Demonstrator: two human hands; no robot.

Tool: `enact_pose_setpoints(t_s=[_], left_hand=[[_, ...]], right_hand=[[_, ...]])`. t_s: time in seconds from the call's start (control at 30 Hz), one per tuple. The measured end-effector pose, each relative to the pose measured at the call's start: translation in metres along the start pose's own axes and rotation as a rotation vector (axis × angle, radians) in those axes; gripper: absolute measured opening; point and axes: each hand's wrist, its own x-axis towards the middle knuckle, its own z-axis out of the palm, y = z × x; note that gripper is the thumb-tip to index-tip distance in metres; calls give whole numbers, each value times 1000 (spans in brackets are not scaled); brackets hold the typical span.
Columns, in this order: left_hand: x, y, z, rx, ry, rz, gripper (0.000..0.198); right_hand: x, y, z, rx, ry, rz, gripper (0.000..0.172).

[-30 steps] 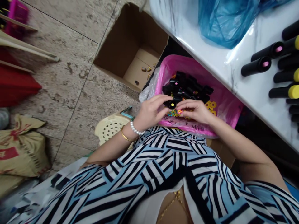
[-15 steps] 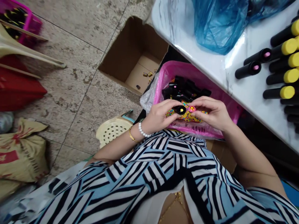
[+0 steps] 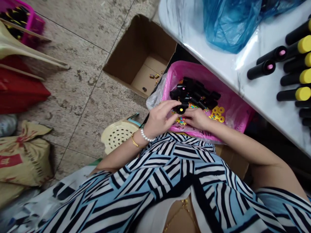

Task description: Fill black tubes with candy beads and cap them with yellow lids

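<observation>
Hands together low over pink-lined bin point(image 3: 233, 106): left hand point(image 3: 160, 118) pinching black marker barrel point(image 3: 181, 109), yellow end showing; right hand point(image 3: 196, 118) just beside it, contact unclear. Held there, probably so small coloured beads point(image 3: 181, 121) fall back into liner — not onto floor. Yellow-capped markers point(image 3: 302, 77) lie side by side on marble surface point(image 3: 233, 64).
</observation>
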Motion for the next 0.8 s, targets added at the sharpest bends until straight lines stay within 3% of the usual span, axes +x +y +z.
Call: enact_pose_setpoints(t_s=[0.1,0.2,0.4,0.6,0.8], left_hand=[[-1,-1,-1,-52,-5,9,32],[0,-2,1,-72,-24,31,31],[7,7,21,-74,-97,121,30],[16,13,30,-82,-121,142,33],[18,13,35,-139,-129,135,31]], right_hand=[[-14,-4,-23,301,110,30,19],[-27,-20,-51,312,173,33,20],[-45,-51,-79,-65,340,-72,24],[-60,-64,-77,-658,320,-123,33],[-59,-82,-78,-891,373,-282,36]])
